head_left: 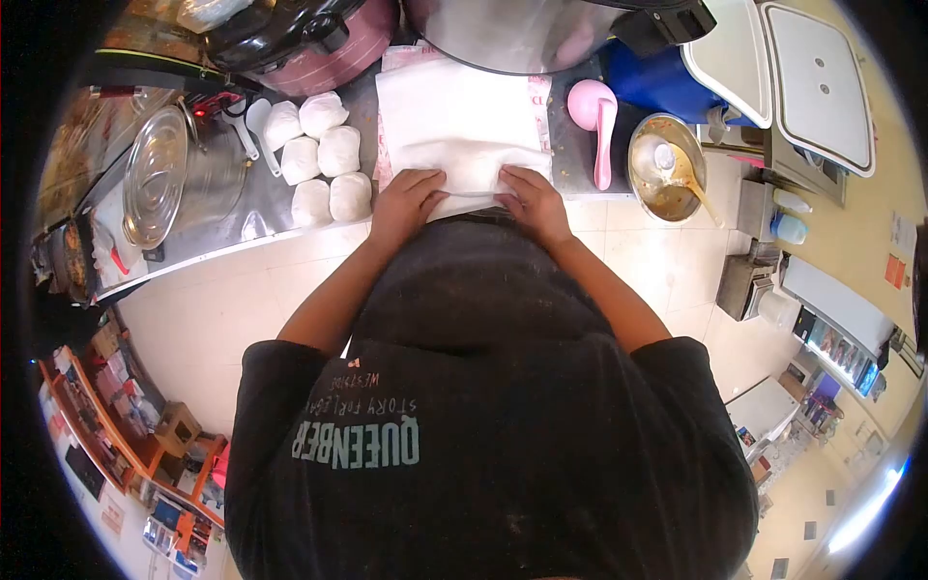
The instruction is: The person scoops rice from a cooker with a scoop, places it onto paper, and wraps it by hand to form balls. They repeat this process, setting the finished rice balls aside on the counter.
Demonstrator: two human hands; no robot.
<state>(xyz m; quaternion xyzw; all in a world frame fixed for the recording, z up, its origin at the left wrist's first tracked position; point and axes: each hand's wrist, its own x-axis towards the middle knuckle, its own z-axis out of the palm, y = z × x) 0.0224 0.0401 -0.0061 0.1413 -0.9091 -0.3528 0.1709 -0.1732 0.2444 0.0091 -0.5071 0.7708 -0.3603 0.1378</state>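
A white paper sheet [459, 101] lies on the counter in front of me, over another sheet with red print [541, 101]. Its near part is folded over into a flat roll [472, 174] along the counter edge; what is inside, if anything, is hidden. My left hand [411, 201] grips the left end of this fold, fingers curled over it. At the right end, my right hand [535, 203] pinches the paper between thumb and fingers. To the left, several white wrapped bundles [338, 150] sit close together in two rows.
A large metal pot [522, 39] and a pink pot [309, 58] stand behind the paper. Rightward are a pink ladle [602, 135] and a metal bowl [667, 198] of food with a wooden spoon [704, 200]. White spoons [259, 126] and a glass-lidded pot [157, 174] are leftward.
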